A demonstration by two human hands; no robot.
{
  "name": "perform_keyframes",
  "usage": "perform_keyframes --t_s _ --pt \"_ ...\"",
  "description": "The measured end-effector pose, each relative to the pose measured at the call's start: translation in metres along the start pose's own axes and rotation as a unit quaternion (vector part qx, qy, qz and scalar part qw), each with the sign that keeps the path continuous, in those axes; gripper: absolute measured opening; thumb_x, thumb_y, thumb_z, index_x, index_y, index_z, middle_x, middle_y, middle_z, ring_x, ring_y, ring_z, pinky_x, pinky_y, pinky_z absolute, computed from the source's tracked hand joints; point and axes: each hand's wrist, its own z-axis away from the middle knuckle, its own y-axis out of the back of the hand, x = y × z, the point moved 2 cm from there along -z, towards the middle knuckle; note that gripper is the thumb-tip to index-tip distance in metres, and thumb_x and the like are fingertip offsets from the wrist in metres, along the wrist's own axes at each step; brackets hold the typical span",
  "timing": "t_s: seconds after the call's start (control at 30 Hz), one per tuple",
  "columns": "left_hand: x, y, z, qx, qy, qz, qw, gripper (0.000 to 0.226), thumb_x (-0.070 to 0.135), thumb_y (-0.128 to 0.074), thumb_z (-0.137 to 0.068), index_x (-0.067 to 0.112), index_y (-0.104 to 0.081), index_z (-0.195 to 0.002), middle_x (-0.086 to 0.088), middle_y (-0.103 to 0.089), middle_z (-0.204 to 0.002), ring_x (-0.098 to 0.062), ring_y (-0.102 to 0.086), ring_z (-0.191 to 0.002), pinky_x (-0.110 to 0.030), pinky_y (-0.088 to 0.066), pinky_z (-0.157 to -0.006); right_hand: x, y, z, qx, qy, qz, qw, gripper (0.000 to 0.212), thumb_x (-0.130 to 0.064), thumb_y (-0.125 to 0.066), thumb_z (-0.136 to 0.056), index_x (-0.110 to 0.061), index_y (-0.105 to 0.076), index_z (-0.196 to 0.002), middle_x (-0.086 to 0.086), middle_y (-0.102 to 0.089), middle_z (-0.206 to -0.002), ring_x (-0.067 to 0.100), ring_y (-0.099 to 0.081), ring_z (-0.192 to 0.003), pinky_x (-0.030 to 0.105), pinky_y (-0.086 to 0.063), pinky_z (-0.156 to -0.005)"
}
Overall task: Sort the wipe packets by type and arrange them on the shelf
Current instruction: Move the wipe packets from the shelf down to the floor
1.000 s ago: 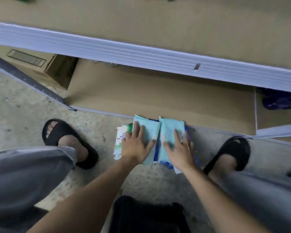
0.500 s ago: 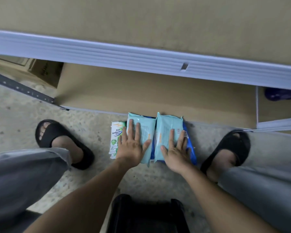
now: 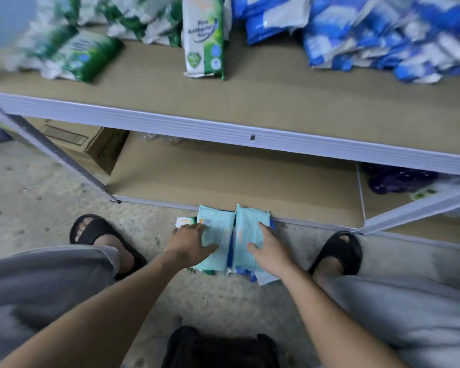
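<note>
Two light teal wipe packets lie side by side on top of small stacks on the floor, against the bottom shelf's front edge. My left hand (image 3: pixel 189 241) grips the left teal packet (image 3: pixel 218 232) at its outer side, thumb on top. A green-and-white packet (image 3: pixel 184 221) peeks out beneath it. My right hand (image 3: pixel 270 248) grips the right teal packet (image 3: pixel 250 228) the same way, with blue packets (image 3: pixel 272 224) under it. On the upper shelf (image 3: pixel 250 102) green packets (image 3: pixel 75 51) lie at the left, one green-and-white packet (image 3: pixel 203 41) stands upright, and blue packets (image 3: pixel 383 35) pile at the right.
The bottom shelf board (image 3: pixel 237 181) is bare in the middle, with a cardboard box (image 3: pixel 91 147) at its left and purple packets (image 3: pixel 398 179) at its right. My feet in black slippers (image 3: pixel 101 235) flank the stacks. A black object (image 3: pixel 221 349) sits on the floor between my knees.
My hands have slid from lying flat on top of the teal packets to their outer sides and now grip them. The view has tilted up, showing the upper shelf's packets.
</note>
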Motion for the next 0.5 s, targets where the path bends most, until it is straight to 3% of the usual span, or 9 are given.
perform_keyframes --t_s 0.13,0.23,0.5 --pt "0.002 0.038 0.026 0.05 -0.022 0.018 0.998 0.068 0.061 -0.053 -0.091 0.024 -0.044 -0.148 0.002 -0.049 -0.15 -0.023 -0.045 -0.136 -0.035 -0.037 -0.11 -0.042 0.033 0.032 0.04 0.076 0.007 0.996 0.058 -0.032 -0.055 -0.097 -0.018 -0.039 -0.151 0.001 -0.04 -0.155 0.021 -0.036 -0.142 0.03 -0.029 -0.115" --pt "0.003 0.069 0.046 0.106 -0.049 0.022 0.993 0.061 0.058 -0.055 -0.092 0.024 -0.05 -0.142 0.006 -0.054 -0.144 -0.021 -0.048 -0.132 -0.034 -0.042 -0.104 -0.078 0.062 0.056 0.078 0.14 0.028 0.987 0.048 -0.03 -0.055 -0.096 -0.02 -0.05 -0.143 -0.001 -0.049 -0.147 0.021 -0.043 -0.135 0.03 -0.034 -0.11" --pt "0.0 0.175 0.1 0.28 -0.135 -0.054 0.949 0.053 0.058 -0.052 -0.089 0.027 -0.06 -0.131 0.004 -0.066 -0.126 -0.024 -0.06 -0.114 -0.037 -0.049 -0.091 -0.173 0.131 0.109 0.173 0.286 0.028 0.942 0.034 -0.036 -0.057 -0.096 -0.029 -0.06 -0.129 -0.013 -0.056 -0.134 0.012 -0.047 -0.127 0.027 -0.036 -0.103"
